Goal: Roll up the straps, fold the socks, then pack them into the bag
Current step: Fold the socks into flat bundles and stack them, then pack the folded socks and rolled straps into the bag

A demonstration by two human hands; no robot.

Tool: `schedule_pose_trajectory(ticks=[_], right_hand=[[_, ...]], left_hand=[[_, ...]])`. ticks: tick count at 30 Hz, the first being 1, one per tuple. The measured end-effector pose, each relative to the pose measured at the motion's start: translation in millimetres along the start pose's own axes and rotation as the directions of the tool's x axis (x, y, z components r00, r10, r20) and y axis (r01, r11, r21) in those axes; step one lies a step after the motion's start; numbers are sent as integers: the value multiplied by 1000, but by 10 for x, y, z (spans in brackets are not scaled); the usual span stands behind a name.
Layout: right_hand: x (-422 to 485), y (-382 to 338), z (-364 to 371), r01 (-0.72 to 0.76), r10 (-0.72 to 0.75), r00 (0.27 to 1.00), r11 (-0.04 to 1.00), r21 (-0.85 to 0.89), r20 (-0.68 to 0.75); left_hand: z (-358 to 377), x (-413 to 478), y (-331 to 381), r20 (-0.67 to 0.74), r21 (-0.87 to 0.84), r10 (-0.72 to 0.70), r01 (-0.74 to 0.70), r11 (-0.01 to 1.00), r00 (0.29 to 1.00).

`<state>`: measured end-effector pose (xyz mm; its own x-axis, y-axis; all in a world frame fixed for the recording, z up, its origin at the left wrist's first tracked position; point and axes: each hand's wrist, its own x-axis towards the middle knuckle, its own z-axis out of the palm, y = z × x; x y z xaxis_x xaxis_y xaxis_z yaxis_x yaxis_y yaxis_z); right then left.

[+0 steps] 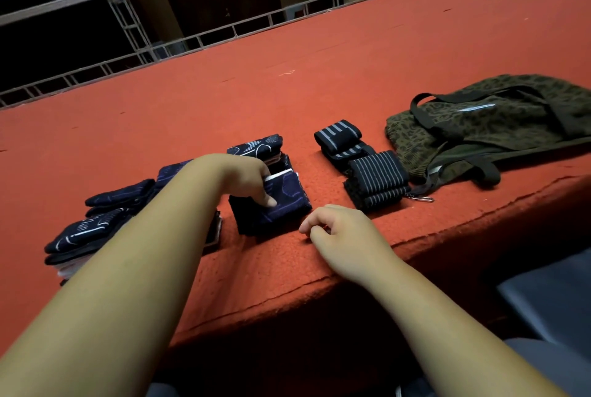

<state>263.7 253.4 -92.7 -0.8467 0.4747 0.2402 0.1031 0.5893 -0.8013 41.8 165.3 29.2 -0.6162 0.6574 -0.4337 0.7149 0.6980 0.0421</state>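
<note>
My left hand grips a folded dark blue sock by its top edge, thumb pressed on its front face. The sock stands on the red felt table near the front edge. Just right of it my right hand rests on the felt with loosely curled fingers and holds nothing. Another folded sock lies behind the held one. More dark patterned socks are piled at the left, partly hidden by my left forearm. Two rolled black striped straps lie side by side. The olive leopard-print bag lies flat on the right.
A small metal clip lies beside the nearer strap, at the bag's corner. The table's front edge runs diagonally just below my right hand. A metal truss rail borders the far side. A grey seat shows at lower right.
</note>
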Motion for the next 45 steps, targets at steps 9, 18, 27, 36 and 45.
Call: schedule_pose_trajectory(ticks=[9,18,27,36,45], right_hand=[[-31,-70,-12,-1,1,1000,1000,20,-15],[-287,-213,-254,40,2,980,977,209,-200],[-525,-85,-694,-58,143,931,966,251,-336],[-306,495,-1689,-280,405,718,912,298,-566],[-116,1242,-2513,-539,388,759,825,-171,-523]], left_hand=[[44,-321,-96,-65,-268,31,-47,962,997],[140,-360,63,198,-758,336,-74,648,921],[-168,-210,473,-65,-86,137,-143,986,988],[-315,-378,2037,-312,23,537,-559,829,784],[89,402,3018,-190,341,425,-346,874,885]])
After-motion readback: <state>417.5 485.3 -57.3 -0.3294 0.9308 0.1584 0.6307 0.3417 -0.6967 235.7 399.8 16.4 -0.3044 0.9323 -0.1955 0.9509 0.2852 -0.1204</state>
